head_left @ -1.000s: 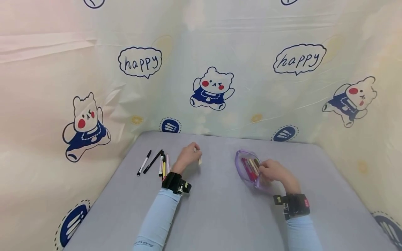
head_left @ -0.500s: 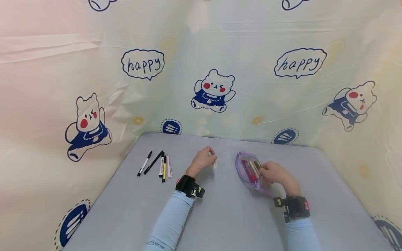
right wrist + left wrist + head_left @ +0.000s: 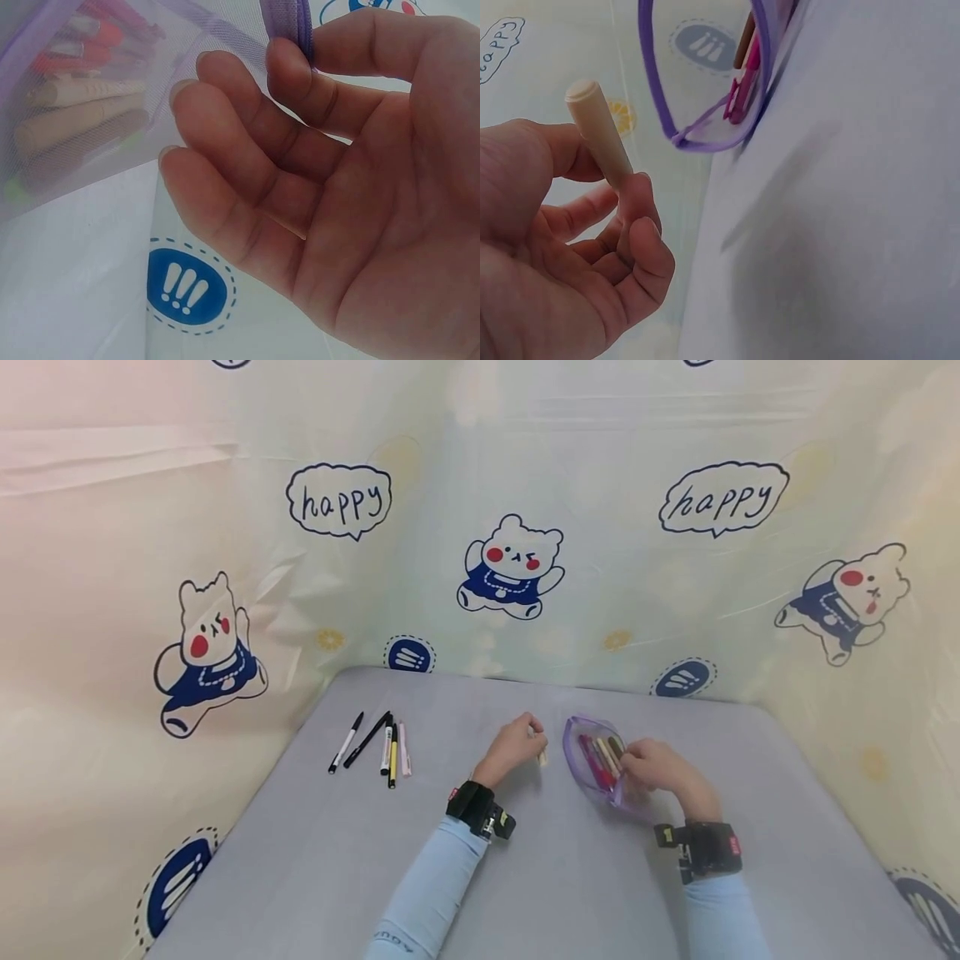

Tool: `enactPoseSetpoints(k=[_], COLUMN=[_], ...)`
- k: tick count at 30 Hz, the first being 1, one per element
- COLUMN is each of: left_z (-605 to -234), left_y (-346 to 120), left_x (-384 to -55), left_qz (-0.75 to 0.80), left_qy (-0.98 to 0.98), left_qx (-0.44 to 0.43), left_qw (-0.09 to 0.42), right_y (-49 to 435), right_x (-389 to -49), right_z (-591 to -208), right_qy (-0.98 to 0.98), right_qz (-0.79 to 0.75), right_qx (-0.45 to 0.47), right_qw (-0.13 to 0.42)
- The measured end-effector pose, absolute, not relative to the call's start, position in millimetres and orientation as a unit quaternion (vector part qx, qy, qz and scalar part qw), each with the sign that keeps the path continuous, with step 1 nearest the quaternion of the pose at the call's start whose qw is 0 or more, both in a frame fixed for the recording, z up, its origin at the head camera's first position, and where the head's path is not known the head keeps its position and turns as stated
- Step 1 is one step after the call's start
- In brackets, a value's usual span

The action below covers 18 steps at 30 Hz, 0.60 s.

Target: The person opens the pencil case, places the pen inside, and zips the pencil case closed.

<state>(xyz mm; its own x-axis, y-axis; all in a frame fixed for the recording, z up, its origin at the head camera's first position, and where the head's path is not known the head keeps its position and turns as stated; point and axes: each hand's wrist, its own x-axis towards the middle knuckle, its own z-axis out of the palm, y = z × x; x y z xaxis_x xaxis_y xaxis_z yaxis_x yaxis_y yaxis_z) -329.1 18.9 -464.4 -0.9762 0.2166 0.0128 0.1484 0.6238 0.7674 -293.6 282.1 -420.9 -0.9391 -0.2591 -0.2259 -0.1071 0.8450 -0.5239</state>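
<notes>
My left hand (image 3: 512,750) pinches a cream-coloured pen (image 3: 600,131) between thumb and fingers, above the table just left of a purple mesh pencil case (image 3: 572,753). The left wrist view shows one rounded end of that pen pointing up; the fingers hide the other. With thumb and index finger my right hand (image 3: 662,768) grips the zipper edge (image 3: 287,26) of the case, whose mouth gapes toward the left hand. Its other fingers are loosely bent below. Through the mesh, pink-red pens (image 3: 82,45), beige pens (image 3: 75,120) and a brown one (image 3: 82,157) are visible.
On the left of the grey table (image 3: 337,860) lie several loose pens: a white-and-black one (image 3: 346,743), a black one (image 3: 368,739), a yellow one (image 3: 393,758) and a pale pink one (image 3: 405,749) among them. A printed curtain (image 3: 600,568) surrounds the table's back and sides.
My left hand has moved right with the cream pen, away from the loose pens and close to the pencil case. The right hand keeps its grip on the case in the same place.
</notes>
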Motion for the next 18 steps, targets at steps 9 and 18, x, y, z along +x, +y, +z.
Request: enactPoseSetpoints(k=[9, 18], left_z=[-470, -474], left_y=[35, 52], left_x=[-327, -327], left_qz=[0.432, 0.446], left_qy=[0.893, 0.884], left_qx=[0.12, 0.131], left_qw=[0.04, 0.061], right_y=[285, 285], right_x=[-297, -299], right_z=[-421, -423], right_qy=[0.951, 0.95], right_qz=[-0.256, -0.256], right_qx=[-0.113, -0.108], right_qw=[0.134, 0.141])
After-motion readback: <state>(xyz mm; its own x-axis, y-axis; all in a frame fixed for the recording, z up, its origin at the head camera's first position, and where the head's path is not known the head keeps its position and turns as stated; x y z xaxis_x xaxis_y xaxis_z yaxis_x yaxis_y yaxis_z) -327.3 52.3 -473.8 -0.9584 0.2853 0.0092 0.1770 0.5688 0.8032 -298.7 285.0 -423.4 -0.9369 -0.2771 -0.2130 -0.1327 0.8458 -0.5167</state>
